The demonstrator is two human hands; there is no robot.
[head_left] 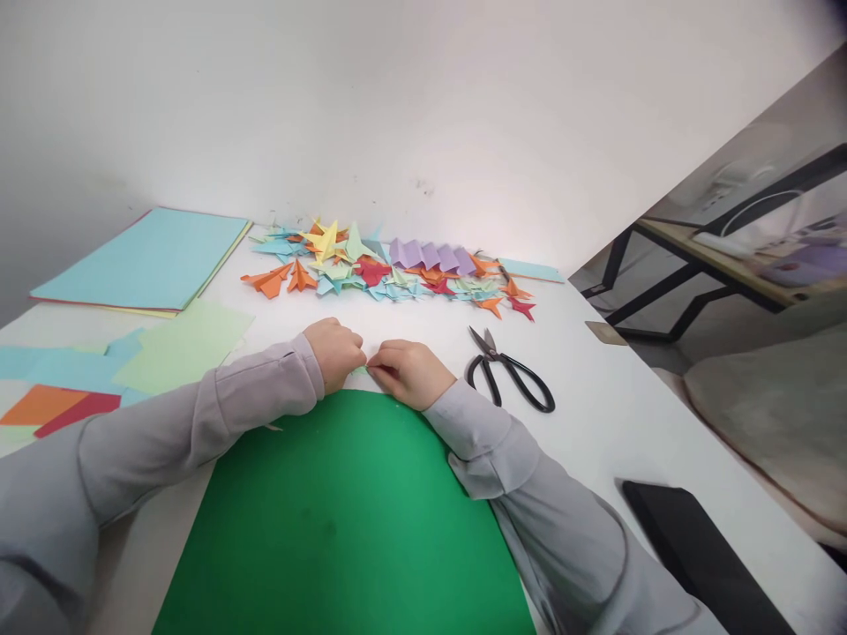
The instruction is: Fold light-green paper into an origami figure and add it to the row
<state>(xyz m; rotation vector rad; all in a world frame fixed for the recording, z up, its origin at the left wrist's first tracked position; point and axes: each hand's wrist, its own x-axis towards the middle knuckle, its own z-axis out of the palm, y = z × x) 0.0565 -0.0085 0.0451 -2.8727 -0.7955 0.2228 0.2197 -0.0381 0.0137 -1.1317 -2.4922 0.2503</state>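
Observation:
My left hand (334, 351) and my right hand (411, 372) meet just beyond the far edge of a large green sheet (344, 511). Between their fingertips a sliver of light green paper (361, 370) shows; most of it is hidden by the fingers. Both hands are closed in a pinch, the left seen from its back. To the right of my right hand lie black-handled scissors (508, 370), blades slightly apart and pointing away from me.
Along the wall lies a pile of folded paper shapes, including a yellow one (324, 240) and a purple pleated strip (430, 256). Blue sheets (146, 260) are stacked at the back left. Paper scraps (49, 406) lie at left, a black flat object (694, 547) at right.

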